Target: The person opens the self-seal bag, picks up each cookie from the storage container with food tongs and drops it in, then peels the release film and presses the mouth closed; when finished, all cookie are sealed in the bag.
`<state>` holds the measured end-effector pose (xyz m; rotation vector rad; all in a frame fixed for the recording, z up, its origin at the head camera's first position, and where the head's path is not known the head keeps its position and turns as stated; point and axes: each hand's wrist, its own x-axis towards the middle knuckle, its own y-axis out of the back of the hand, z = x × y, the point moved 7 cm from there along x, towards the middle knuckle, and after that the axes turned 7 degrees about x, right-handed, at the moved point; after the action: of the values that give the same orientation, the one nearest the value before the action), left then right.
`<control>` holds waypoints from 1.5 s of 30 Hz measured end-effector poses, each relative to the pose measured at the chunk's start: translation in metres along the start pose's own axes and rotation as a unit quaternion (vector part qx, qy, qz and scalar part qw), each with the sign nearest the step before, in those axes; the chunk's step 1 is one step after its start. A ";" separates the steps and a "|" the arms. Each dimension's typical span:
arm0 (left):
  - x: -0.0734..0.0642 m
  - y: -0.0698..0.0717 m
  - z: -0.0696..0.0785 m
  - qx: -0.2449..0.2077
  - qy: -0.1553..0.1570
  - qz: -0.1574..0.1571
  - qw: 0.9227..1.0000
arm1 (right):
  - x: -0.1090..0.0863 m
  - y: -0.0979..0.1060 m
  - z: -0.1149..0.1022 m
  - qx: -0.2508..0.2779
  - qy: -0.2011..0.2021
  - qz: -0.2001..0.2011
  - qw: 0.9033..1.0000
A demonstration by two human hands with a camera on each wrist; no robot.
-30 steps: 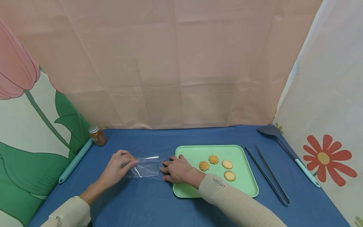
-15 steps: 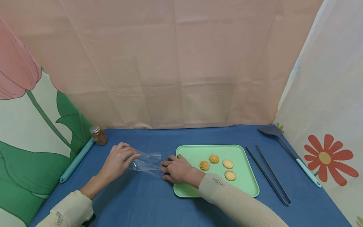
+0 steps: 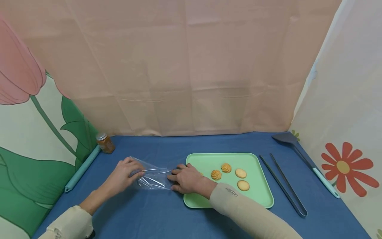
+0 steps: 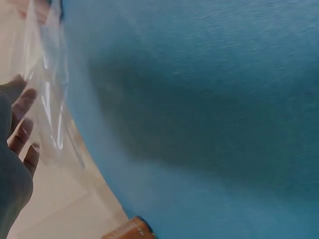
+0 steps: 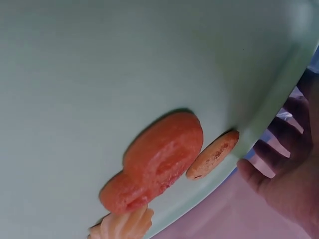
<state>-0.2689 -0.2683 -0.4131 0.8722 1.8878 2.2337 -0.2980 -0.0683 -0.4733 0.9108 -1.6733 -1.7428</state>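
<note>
In the head view, a clear plastic bag [image 3: 155, 179] stretches between both hands above the blue cloth. My left hand [image 3: 126, 174] pinches its left end between thumb and fingers. My right hand [image 3: 188, 179] lies over the left edge of the green tray [image 3: 253, 196], its spread fingers touching the bag's right end. On the tray are two swirled cookies [image 3: 226, 168] and two smooth oval cookies [image 3: 243, 185]. The right wrist view also shows a red-orange lobed piece [image 5: 164, 149] and a small brownish oval piece [image 5: 214, 154] near the rim; their kind is unclear.
Dark metal tongs [image 3: 286, 189] lie right of the tray, beside a spatula [image 3: 322, 182] with a pale blue handle. At the back left stands a lidded jar [image 3: 105, 144] of brown contents. A rolled teal length [image 3: 82, 171] lies along the left edge.
The left hand moved slightly right, then back left, still holding the bag. The bag's left part now fans out higher behind that hand. My right hand has stayed nearly still.
</note>
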 end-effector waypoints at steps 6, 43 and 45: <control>-0.008 -0.017 -0.005 0.000 0.026 -0.028 0.999 | 0.001 0.002 -0.001 -0.019 0.005 0.035 0.999; -0.009 -0.011 -0.005 0.013 0.015 0.025 0.999 | 0.002 0.003 -0.005 -0.068 0.020 0.035 0.997; -0.009 -0.013 -0.005 0.014 0.023 0.018 0.999 | 0.002 0.003 -0.005 -0.070 0.016 0.033 0.997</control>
<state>-0.2677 -0.2734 -0.4283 0.8737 1.9418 2.2730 -0.2955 -0.0729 -0.4708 0.8078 -1.5219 -1.7670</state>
